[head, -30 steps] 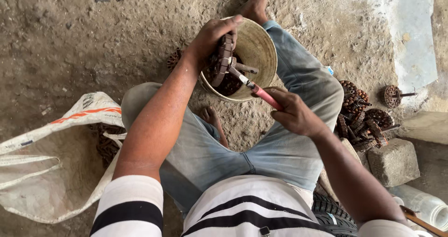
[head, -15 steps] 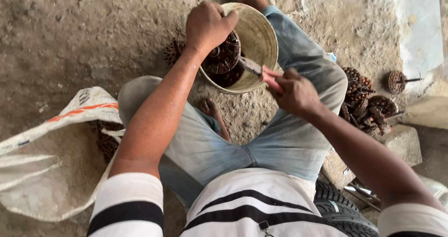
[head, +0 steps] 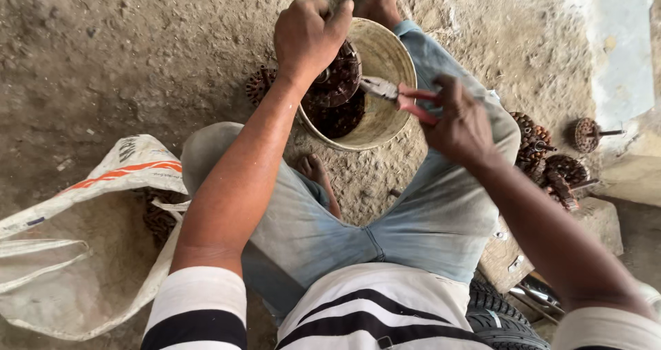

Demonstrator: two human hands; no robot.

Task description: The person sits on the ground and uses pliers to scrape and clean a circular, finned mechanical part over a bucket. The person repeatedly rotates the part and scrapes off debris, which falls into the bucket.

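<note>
My left hand grips a rusty round motor part and holds it over the rim of a dirty cream bucket. My right hand is closed on the red handles of a pair of pliers. The pliers' jaws reach left and touch the edge of the rusty part. More dark rusty pieces lie inside the bucket under the held part. The bucket stands on the ground between my bent legs in faded jeans.
A white woven sack with orange stripes lies open at the left, rusty parts inside. Several rusty rotor parts are heaped at the right beside a stone block. One more rusty piece lies left of the bucket. A tyre sits at bottom right.
My left hand lifted the rusty part higher over the bucket rim. My right hand moved the pliers up and right, jaws still at the part.
</note>
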